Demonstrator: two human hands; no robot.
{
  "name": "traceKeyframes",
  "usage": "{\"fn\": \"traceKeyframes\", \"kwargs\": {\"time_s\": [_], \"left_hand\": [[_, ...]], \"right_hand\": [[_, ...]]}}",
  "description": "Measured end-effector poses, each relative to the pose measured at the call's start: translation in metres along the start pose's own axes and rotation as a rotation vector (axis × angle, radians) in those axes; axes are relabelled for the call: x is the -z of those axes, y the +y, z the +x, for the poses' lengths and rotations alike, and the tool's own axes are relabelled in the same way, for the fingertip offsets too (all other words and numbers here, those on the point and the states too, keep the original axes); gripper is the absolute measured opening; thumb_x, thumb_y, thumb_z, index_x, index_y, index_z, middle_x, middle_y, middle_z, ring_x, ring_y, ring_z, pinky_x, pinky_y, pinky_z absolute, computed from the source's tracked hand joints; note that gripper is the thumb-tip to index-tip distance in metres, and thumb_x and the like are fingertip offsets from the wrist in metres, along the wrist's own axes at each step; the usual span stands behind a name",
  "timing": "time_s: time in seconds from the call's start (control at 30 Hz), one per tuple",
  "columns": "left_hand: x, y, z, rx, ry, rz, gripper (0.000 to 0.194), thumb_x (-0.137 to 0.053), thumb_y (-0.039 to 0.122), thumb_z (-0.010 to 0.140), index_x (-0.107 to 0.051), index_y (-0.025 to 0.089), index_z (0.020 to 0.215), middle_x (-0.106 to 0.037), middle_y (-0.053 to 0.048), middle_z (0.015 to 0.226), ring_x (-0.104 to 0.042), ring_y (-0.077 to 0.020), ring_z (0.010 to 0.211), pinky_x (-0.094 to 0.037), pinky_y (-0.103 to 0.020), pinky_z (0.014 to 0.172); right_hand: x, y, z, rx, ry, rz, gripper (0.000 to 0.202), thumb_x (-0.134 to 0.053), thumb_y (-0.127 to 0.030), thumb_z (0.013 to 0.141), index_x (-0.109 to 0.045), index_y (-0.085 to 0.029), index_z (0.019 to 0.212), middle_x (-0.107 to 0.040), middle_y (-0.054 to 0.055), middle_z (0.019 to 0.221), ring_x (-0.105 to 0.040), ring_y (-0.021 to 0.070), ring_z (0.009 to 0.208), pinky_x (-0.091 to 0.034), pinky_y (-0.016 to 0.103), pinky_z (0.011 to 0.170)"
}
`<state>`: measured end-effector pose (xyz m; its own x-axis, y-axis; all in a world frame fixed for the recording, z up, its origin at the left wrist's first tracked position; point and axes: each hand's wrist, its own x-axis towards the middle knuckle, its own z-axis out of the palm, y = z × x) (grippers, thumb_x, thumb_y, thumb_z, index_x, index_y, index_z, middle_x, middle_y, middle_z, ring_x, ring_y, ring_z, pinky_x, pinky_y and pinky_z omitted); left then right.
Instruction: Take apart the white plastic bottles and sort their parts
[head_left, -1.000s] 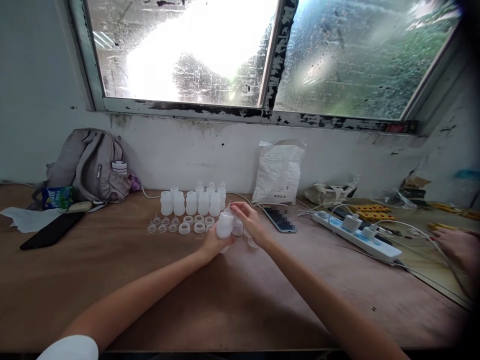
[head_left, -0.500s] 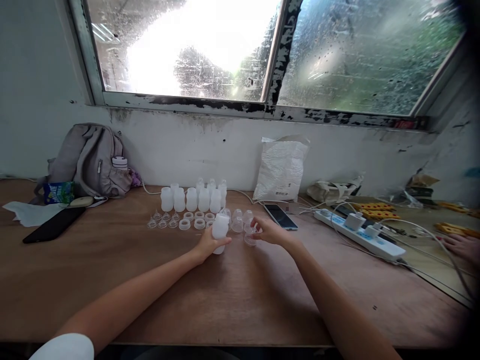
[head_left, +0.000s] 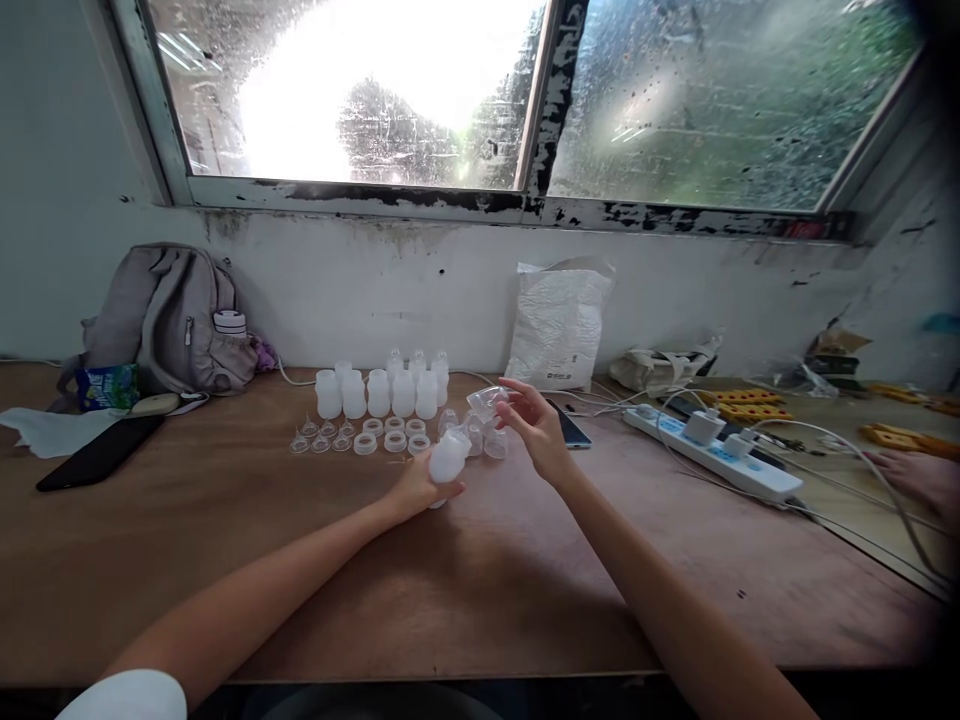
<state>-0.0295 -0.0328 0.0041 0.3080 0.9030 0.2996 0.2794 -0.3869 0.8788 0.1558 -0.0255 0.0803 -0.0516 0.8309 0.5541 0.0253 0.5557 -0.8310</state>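
My left hand (head_left: 415,492) is wrapped around a frosted white baby bottle (head_left: 448,460), tilted to the right with its top end up. Between the thumb and fingers of my right hand (head_left: 541,432) is a clear domed bottle cap (head_left: 486,402), raised above and to the right of the bottle. More clear caps (head_left: 496,444) stand on the table just below it. Left of the bottle lie several white collar rings (head_left: 394,441) and several clear teats (head_left: 320,441). Behind them several frosted bottles (head_left: 379,393) stand upright in rows, a few at the back topped with teats.
At the left are a grey backpack (head_left: 161,320) and a black phone (head_left: 101,452). A white plastic bag (head_left: 559,325) leans on the wall. Another phone (head_left: 574,428) lies behind my right hand. A power strip (head_left: 720,462) with cables stretches right, near another person's hand (head_left: 915,475).
My right hand has lifted a clear cap off the table and tipped it sideways. The bottle in my left hand now leans more to the right.
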Motion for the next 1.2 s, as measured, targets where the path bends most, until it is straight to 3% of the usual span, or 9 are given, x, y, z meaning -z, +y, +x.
{"fn": "traceKeyframes", "kwargs": {"time_s": [0.47, 0.67, 0.93, 1.03, 1.1, 1.2], "left_hand": [[0.000, -0.001, -0.001, -0.041, -0.005, 0.089, 0.043, -0.068, 0.031, 0.058, -0.052, 0.015, 0.095, -0.057, -0.003, 0.079, -0.052, -0.0167, 0.069, -0.038, -0.024, 0.058], [0.001, 0.000, -0.002, -0.057, 0.000, 0.108, 0.045, -0.068, 0.031, 0.059, -0.052, 0.015, 0.098, -0.059, -0.003, 0.082, -0.053, -0.0177, 0.072, -0.040, -0.025, 0.061], [0.001, 0.001, -0.003, -0.057, -0.002, 0.174, 0.046, -0.066, 0.033, 0.060, -0.050, 0.015, 0.098, -0.059, -0.002, 0.082, -0.054, -0.0169, 0.071, -0.041, -0.024, 0.059], [0.001, 0.007, -0.008, -0.131, -0.015, 0.287, 0.043, -0.063, 0.034, 0.063, -0.048, 0.015, 0.098, -0.059, -0.003, 0.081, -0.055, -0.0163, 0.069, -0.042, -0.024, 0.059], [0.000, 0.013, -0.013, -0.211, -0.034, 0.401, 0.038, -0.061, 0.034, 0.064, -0.048, 0.016, 0.095, -0.059, -0.003, 0.081, -0.056, -0.0166, 0.069, -0.043, -0.025, 0.060], [-0.002, 0.020, -0.019, -0.312, -0.066, 0.548, 0.034, -0.058, 0.036, 0.066, -0.049, 0.017, 0.093, -0.060, -0.004, 0.084, -0.058, -0.0184, 0.075, -0.044, -0.026, 0.065]], "right_hand": [[-0.018, -0.005, -0.017, 0.098, -0.200, -0.252, 0.031, -0.055, -0.034, 0.075, -0.056, -0.023, 0.104, -0.057, 0.006, 0.098, -0.054, 0.0159, 0.076, -0.047, 0.028, 0.063], [-0.019, -0.002, -0.018, 0.127, -0.219, -0.294, 0.030, -0.053, -0.033, 0.078, -0.054, -0.023, 0.106, -0.056, 0.006, 0.101, -0.054, 0.0146, 0.075, -0.048, 0.026, 0.061], [-0.019, 0.004, -0.021, 0.156, -0.200, -0.341, 0.034, -0.053, -0.039, 0.076, -0.053, -0.020, 0.104, -0.057, 0.005, 0.084, -0.054, 0.0148, 0.068, -0.046, 0.027, 0.059], [-0.017, 0.002, -0.020, 0.106, -0.161, -0.241, 0.029, -0.050, -0.045, 0.077, -0.058, -0.018, 0.086, -0.058, 0.005, 0.080, -0.053, 0.0151, 0.069, -0.043, 0.026, 0.060], [-0.015, 0.001, -0.018, 0.034, -0.166, -0.123, 0.038, -0.043, -0.049, 0.079, -0.057, -0.017, 0.065, -0.057, 0.005, 0.072, -0.053, 0.0151, 0.067, -0.041, 0.026, 0.061], [-0.013, 0.000, -0.016, -0.153, -0.360, 0.052, 0.052, -0.036, -0.051, 0.082, -0.053, -0.015, 0.049, -0.056, 0.006, 0.065, -0.053, 0.0144, 0.062, -0.040, 0.027, 0.060]]}}
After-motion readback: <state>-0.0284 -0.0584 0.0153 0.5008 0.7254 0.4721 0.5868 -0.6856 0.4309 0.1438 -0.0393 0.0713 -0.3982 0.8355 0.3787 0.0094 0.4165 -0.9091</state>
